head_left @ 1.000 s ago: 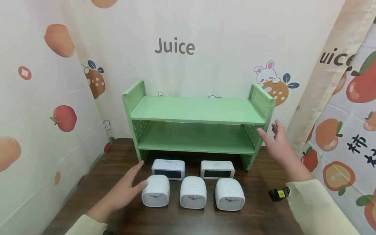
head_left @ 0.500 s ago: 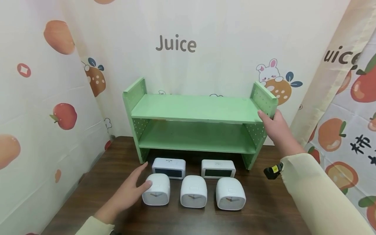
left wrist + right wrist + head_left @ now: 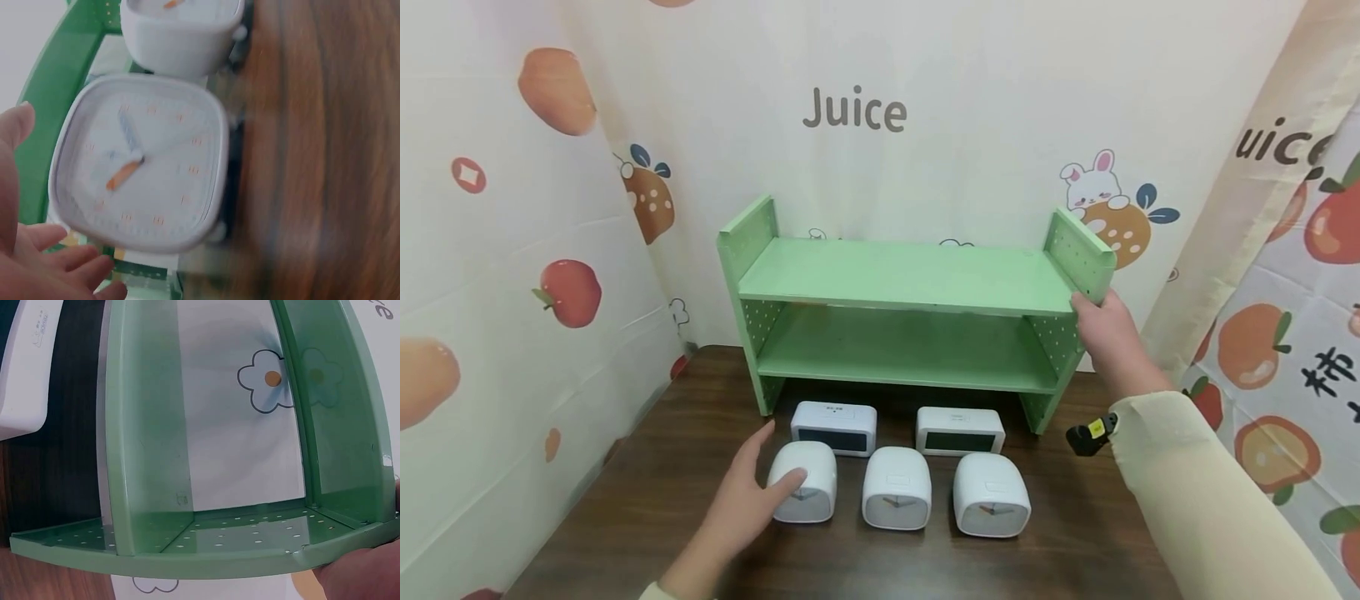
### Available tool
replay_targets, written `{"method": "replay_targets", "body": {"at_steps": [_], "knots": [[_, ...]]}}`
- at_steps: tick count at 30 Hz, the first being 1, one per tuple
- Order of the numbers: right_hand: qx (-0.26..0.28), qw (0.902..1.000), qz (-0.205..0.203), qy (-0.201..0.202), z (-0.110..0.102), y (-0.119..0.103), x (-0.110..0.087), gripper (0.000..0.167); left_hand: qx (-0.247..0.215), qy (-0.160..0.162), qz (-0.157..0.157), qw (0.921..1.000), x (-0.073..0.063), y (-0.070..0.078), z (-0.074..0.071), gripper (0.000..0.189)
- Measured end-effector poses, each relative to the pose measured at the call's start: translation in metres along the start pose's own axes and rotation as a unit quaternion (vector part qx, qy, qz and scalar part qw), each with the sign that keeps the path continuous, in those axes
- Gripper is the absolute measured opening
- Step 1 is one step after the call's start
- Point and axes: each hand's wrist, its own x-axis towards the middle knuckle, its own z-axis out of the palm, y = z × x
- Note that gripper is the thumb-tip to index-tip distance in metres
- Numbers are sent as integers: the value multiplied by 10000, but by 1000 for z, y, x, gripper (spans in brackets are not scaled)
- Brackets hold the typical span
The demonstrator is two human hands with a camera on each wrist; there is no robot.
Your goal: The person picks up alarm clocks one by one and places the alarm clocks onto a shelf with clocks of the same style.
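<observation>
A white alarm clock (image 3: 808, 458) with rounded corners stands at the front left of the dark wooden table. My left hand (image 3: 747, 492) is beside and over it, with thumb and fingers spread apart; in the left wrist view its dial (image 3: 140, 162) lies before the spread fingers, and I cannot tell if they touch it. On the right, my right hand (image 3: 1108, 333) grips the side panel of a two-tier green shelf (image 3: 895, 275), thumb in front at the upper board's corner and the other fingers hidden behind. The right wrist view shows that panel (image 3: 206, 565) close up.
Two more rounded clocks, a middle one (image 3: 897, 479) and a right one (image 3: 990, 487), stand in the same row. Behind them are two white box-shaped digital clocks, left (image 3: 833, 414) and right (image 3: 960, 419), just before the shelf. A fruit-print curtain (image 3: 880, 175) hangs behind.
My right hand has moved in from beside the shelf and taken hold of its right side panel. My left hand has shifted slightly right, further over the left clock.
</observation>
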Motion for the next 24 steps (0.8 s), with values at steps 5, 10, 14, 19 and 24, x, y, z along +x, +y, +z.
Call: {"method": "replay_targets", "body": {"at_steps": [5, 10, 14, 19, 24], "knots": [[-38, 9999, 3, 93, 1, 2, -1, 64, -105, 328, -53, 9994, -5, 2, 14, 113], [-52, 10000, -12, 82, 2, 2, -2, 64, -254, 552, -67, 9981, -7, -3, 26, 113], [-64, 9999, -116, 82, 2, 3, -1, 62, -433, 541, -199, 9974, -6, -7, 32, 116], [-17, 9999, -121, 99, 2, 5, 0, 62, -771, 333, -284, 9961, 0, -17, 32, 119], [33, 9999, -143, 49, 0, 7, 1, 62, -1099, 48, -278, 9935, 8, -31, 27, 114]]}}
